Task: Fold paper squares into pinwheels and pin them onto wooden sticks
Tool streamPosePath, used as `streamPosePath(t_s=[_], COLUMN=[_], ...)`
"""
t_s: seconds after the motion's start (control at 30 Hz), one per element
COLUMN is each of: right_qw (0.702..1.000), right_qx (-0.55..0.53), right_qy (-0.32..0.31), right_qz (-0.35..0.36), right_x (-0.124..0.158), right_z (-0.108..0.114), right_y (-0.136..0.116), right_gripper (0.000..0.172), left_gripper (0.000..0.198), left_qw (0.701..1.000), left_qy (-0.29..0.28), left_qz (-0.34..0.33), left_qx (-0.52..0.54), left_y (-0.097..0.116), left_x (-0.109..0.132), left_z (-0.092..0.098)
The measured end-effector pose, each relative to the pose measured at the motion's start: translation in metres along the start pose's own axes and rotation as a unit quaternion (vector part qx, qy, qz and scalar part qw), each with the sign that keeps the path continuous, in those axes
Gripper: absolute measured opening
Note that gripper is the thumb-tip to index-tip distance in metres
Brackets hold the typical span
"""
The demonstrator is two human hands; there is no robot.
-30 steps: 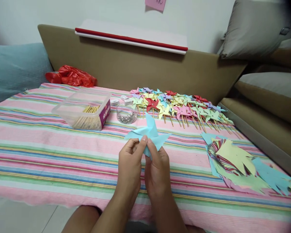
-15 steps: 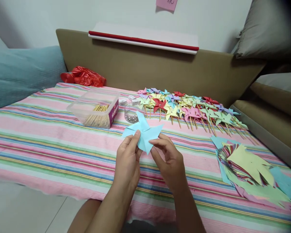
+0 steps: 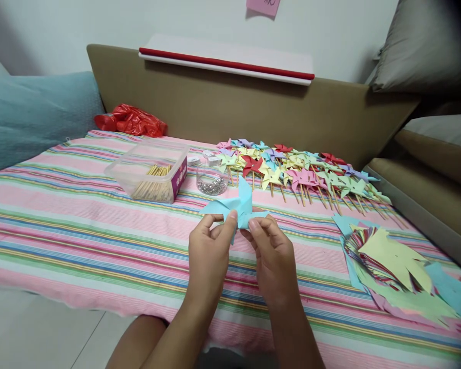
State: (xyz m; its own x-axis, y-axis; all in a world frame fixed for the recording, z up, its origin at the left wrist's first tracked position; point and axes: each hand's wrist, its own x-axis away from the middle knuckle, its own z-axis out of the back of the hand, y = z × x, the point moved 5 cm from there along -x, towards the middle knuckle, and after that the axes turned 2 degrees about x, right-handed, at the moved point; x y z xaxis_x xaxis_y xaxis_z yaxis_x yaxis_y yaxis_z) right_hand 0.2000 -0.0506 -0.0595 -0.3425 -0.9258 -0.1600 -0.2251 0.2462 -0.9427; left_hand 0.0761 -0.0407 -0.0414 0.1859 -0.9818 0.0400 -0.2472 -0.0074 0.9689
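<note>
A light blue paper pinwheel [image 3: 243, 199] is held up over the striped cloth, one vane pointing up and another out to the left. My left hand [image 3: 212, 241] pinches it near the centre, thumb on the front face. With thumb and fingers closed, my right hand [image 3: 272, 243] grips the lower right vane. Fingers behind the paper are partly hidden. Just beyond the pinwheel stands a clear round container [image 3: 212, 180] of small silvery pieces. Left of that is a clear plastic box [image 3: 146, 169] with many thin wooden sticks [image 3: 155, 184] inside.
Finished pinwheels on sticks [image 3: 292, 166] lie in rows at the back right. A stack of cut coloured paper [image 3: 397, 261] sits at the right. A red plastic bag [image 3: 134, 122] rests at the back left. Small white boxes [image 3: 214, 160] are behind the round container.
The pinwheel has shifted right and tilted. My right thumb has come onto its front, pressing the lower right vane, and the left hand has moved slightly right.
</note>
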Motion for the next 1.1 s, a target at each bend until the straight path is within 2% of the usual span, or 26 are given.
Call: streamPosePath(t_s=[0.17,0.43,0.93,1.1], right_qw=[0.999,0.999,0.992,0.990], right_qx=[0.023,0.021,0.037,0.050], right_qy=[-0.010,0.046,0.123,0.132], right_qz=[-0.023,0.018,0.018,0.017], right_x=[0.0007,0.0004,0.0060,0.0073], right_z=[0.0012,0.0038,0.0016,-0.0002], right_y=[0.0002,0.0016,-0.0012,-0.0032], right_gripper=[0.020,0.015,0.020,0.021], left_gripper=[0.037,0.038,0.038,0.041], left_qw=[0.999,0.998,0.997,0.996], left_qy=[-0.016,-0.032,-0.062,-0.060], left_qz=[-0.018,-0.006,-0.006,-0.011], left_qx=[-0.043,-0.050,-0.039,-0.061], left_y=[0.0026,-0.0019,-0.0038,-0.0022], left_x=[0.0021,0.0025,0.0011,0.0016], left_z=[0.0003,-0.0030,-0.0049,-0.0041])
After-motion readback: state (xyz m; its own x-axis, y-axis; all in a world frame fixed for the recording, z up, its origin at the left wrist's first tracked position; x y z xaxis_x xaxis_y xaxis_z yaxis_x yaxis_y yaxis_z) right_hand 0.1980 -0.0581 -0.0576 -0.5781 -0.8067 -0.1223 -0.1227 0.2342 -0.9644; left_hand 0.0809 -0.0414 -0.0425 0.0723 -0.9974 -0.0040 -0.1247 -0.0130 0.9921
